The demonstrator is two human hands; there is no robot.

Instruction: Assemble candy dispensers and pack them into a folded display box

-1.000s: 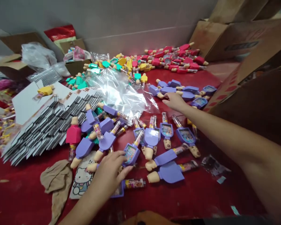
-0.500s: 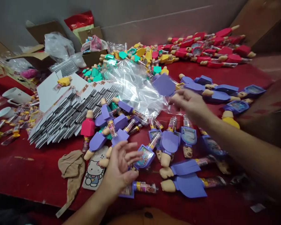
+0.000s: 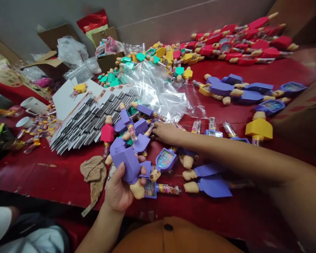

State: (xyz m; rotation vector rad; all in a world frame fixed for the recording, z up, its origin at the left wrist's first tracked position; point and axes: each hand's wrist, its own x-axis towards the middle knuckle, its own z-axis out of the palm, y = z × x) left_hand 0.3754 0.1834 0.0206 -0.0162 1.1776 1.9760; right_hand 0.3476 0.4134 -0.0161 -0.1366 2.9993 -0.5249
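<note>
My left hand (image 3: 118, 192) is shut around a purple plastic toy figure (image 3: 125, 163) with a flesh-coloured foot, lifted a little above the table. My right hand (image 3: 166, 133) stretches across the table, its fingers resting at the edge of a heap of purple figures (image 3: 141, 126) with candy tubes. It holds nothing that I can see. Just right of my left hand lies a purple figure with a picture panel (image 3: 165, 159). My right forearm hides parts of several other figures.
A stack of white die-cut cardboard (image 3: 94, 121) and a clear plastic bag (image 3: 155, 93) lie on the red table (image 3: 226, 214). Yellow, teal and red figures (image 3: 237, 47) lie at the back. A beige cloth (image 3: 94, 174) lies near my left hand.
My left hand has closed on a purple figure and raised it. My right hand has moved left across the table, and the view has shifted.
</note>
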